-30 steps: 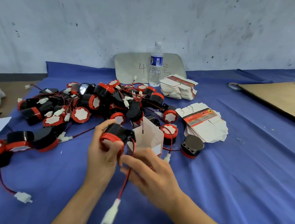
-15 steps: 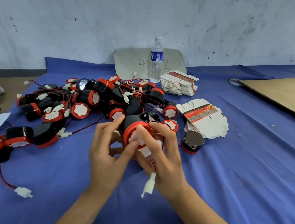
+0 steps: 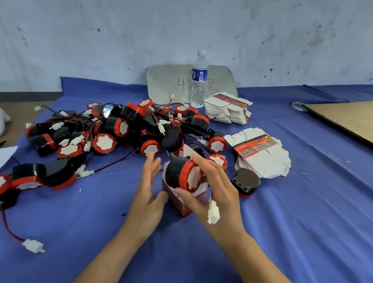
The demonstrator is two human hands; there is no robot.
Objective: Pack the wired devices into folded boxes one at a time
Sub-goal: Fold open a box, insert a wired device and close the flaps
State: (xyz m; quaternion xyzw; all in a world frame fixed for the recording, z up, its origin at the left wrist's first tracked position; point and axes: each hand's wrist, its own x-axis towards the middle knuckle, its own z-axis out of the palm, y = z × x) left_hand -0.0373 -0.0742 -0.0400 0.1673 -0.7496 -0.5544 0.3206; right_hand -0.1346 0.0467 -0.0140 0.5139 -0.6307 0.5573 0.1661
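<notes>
Our right hand [image 3: 219,193] grips the device [image 3: 174,174] at the top of the box [image 3: 177,202]. Our left hand [image 3: 149,194] is spread flat, touching the box.

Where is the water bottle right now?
Head view: the water bottle stands upright at the far centre of the blue cloth, in front of the grey board, just left of the rear stack of flat boxes.

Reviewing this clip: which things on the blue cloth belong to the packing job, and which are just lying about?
Job: held device, in the right hand; folded box by the left hand; device pile; flat box stacks.
Lying about: water bottle; grey board; cardboard sheet; tape roll.
</notes>
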